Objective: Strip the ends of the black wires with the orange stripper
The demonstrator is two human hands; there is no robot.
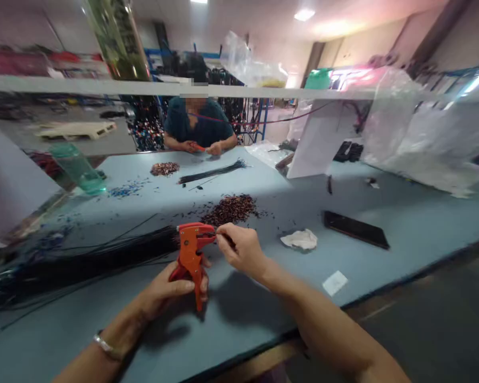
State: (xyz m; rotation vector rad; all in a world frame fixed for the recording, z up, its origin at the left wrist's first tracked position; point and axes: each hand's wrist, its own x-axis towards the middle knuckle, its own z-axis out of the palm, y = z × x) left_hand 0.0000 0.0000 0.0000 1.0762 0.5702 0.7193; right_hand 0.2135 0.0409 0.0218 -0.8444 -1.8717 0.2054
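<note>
My left hand is wrapped round the handles of an orange and red wire stripper, held upright above the table with its jaws pointing right. Thumb and fingers of my right hand are pinched together at the jaw tips; whatever lies between them is too small to make out. Left of the tool, a long bundle of black wires lies across the table, its near-right end close behind the stripper. Just beyond my hands is a pile of short dark and coppery offcuts.
A black phone, crumpled tissue and white paper piece lie to the right. Across the table a person holds a red tool near a smaller wire bundle. A green bottle leans at left; a shelf crosses above.
</note>
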